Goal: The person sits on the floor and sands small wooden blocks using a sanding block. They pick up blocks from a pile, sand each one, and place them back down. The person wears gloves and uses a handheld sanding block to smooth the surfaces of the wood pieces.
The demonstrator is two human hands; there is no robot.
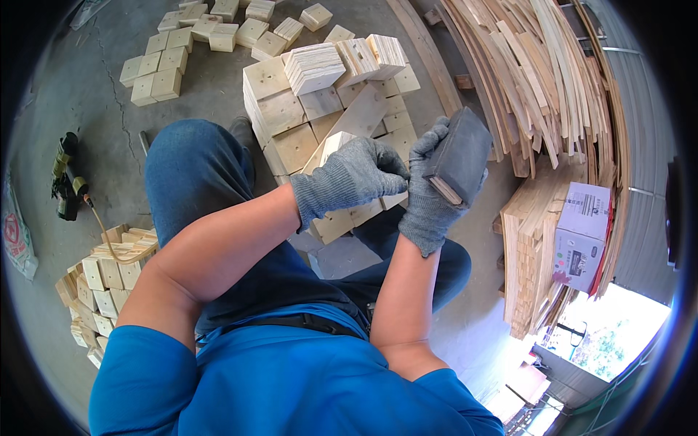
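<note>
My right hand, in a grey knit glove, is closed round a flat wood block wrapped in dark sandpaper; a bare wood end shows at its near edge. Just left of it, my gloved left hand has its fingers curled in a pinch, and what they hold, if anything, is hidden. A small pale wood block shows behind the left hand; whether the hand touches it I cannot tell. Below both hands is a stack of wood blocks, with a flat board and several layered blocks on top.
Loose wood blocks lie on the concrete floor at the far left. A nail gun with a hose lies at the left, above another block pile. Long wood strips and a cardboard box line the right side.
</note>
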